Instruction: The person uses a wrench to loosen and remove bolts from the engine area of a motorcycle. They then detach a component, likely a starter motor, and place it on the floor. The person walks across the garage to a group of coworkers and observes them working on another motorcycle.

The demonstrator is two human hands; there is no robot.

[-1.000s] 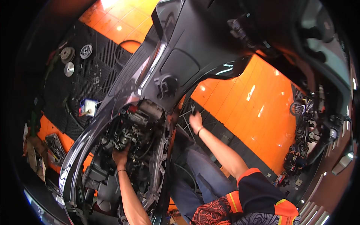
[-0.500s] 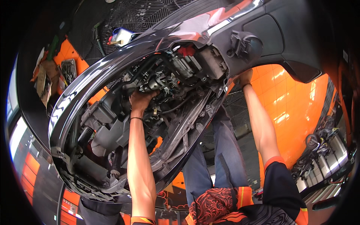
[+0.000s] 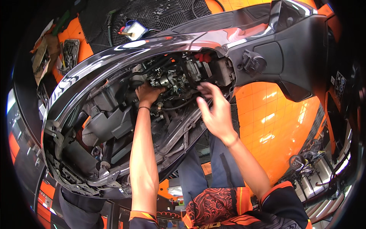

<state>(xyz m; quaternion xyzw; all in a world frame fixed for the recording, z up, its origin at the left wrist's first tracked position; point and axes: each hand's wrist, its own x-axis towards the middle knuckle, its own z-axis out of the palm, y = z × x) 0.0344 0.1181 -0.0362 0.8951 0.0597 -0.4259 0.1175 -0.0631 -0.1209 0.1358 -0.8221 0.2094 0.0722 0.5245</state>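
A dark scooter (image 3: 293,57) lies across my view, its body opened to show black hoses, wiring and a silver metal engine component (image 3: 167,80). My left hand (image 3: 148,92) reaches into the bay just below that component, fingers bent against something that I cannot make out. My right hand (image 3: 215,110) hovers over the bay's near edge, right of my left hand, fingers spread and nothing visible in them. Below it runs a black hose (image 3: 175,107). A red part (image 3: 202,56) and a grey box (image 3: 223,70) sit at the bay's right end.
Beyond the scooter are a black grid mat (image 3: 103,23), a white tray with a brush (image 3: 135,30), cardboard (image 3: 44,61) and a metal tray of parts (image 3: 68,53). Orange tiles (image 3: 274,126) lie on the right, with wheeled objects (image 3: 297,160) farther right. My legs are below the bay.
My right hand has risen from outside the bodywork, where it held a dark tool, to over the bay, now open. My left hand stays in the bay. The view has shifted.
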